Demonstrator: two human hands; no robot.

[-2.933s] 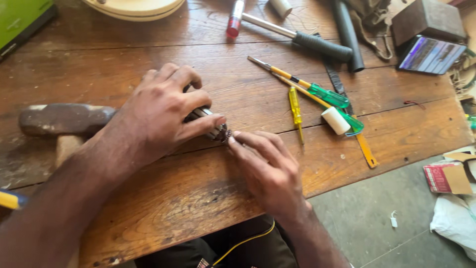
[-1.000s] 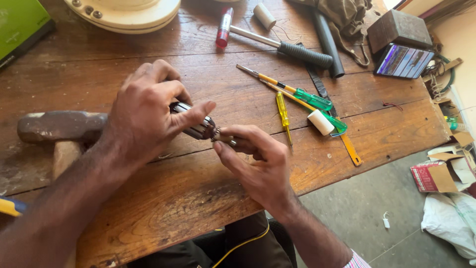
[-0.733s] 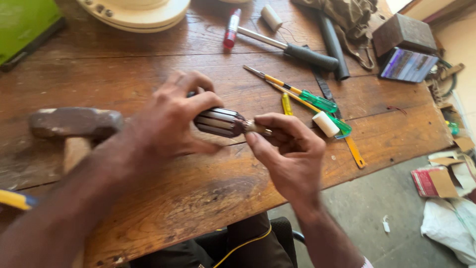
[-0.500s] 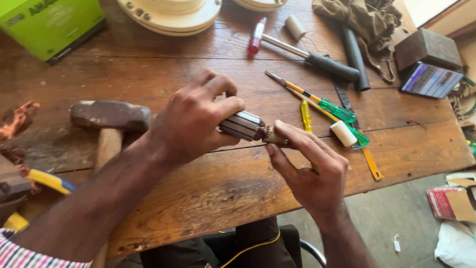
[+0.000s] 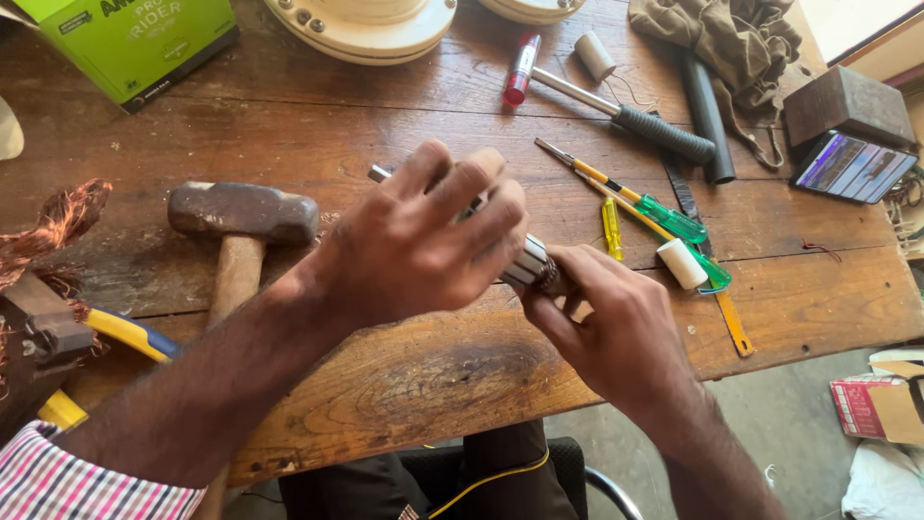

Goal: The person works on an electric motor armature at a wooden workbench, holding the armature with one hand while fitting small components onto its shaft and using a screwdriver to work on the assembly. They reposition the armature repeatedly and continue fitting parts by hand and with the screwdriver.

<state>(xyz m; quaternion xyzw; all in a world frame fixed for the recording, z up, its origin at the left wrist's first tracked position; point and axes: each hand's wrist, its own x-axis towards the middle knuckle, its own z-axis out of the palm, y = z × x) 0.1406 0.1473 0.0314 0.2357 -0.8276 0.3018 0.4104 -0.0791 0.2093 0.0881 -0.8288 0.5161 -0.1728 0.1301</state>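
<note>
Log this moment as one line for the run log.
left hand grips metal cylinder | right hand at its end | hammer on table

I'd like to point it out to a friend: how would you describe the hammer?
On the wooden workbench, look left of the left hand. The hammer lies there, its dark, rusty iron head above a pale wooden handle; the other tools nearby are slim, with plastic or rubber grips.

Green box (image 5: 135, 43); cream housing (image 5: 361, 24); green-handled screwdriver (image 5: 674, 220); pink-striped sleeve (image 5: 87, 477); brown hammer handle (image 5: 234, 274).
</note>
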